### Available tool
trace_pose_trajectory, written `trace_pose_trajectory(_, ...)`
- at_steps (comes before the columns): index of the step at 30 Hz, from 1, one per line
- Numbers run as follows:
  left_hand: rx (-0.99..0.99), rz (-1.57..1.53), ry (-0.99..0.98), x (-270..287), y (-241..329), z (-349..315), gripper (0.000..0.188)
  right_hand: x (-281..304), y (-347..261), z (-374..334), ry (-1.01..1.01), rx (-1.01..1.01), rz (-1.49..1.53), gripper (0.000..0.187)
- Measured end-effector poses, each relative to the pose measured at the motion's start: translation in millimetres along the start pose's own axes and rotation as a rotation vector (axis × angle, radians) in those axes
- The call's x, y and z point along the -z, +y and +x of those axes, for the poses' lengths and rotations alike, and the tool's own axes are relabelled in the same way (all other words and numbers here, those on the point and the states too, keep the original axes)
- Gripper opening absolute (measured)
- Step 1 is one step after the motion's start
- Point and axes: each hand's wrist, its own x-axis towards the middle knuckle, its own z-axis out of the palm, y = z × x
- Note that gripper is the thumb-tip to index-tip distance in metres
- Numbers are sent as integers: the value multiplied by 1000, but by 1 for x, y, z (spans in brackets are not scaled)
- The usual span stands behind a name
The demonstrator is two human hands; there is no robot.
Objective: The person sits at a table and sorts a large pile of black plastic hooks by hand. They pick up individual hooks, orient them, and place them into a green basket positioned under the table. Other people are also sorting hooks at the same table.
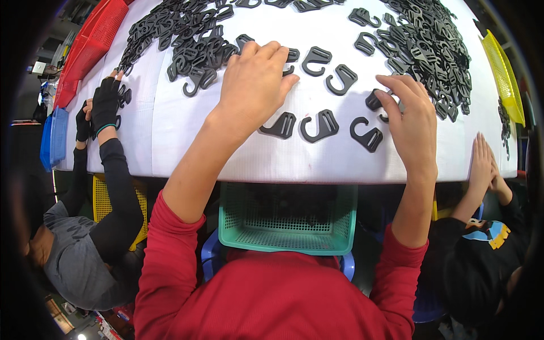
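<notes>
Black plastic hook buckles, each a slotted base with a curved hook, lie on the white-covered table point(226, 169). Flat over a few of them reaches my left hand point(249, 85), fingers stretched forward and thumb out to the side; buckles show past its fingertips and thumb. My right hand point(411, 113) hovers with thumb and forefinger apart, close beside one buckle point(373, 101) that it partly hides. Between my hands several single buckles are spread out, among them one point(319, 126) near the front and one point(342, 79) farther back.
Big heaps of buckles rise at the left point(192, 34) and right point(428, 54). A green basket point(286, 243) sits at my lap, below the table edge. Red point(93, 42), blue point(54, 139) and yellow point(503, 76) baskets line the sides. Another person's hands rest on each side.
</notes>
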Motion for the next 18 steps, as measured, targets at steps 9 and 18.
trace_pose_trajectory(9,11,-174,55,9,10,-8,36,-30,-11,21,-181,-32,-56,28)
trace_pose_trajectory(18,256,-799,5,35,44,-33,36,-12,-48,1,-126,-390,758,23)
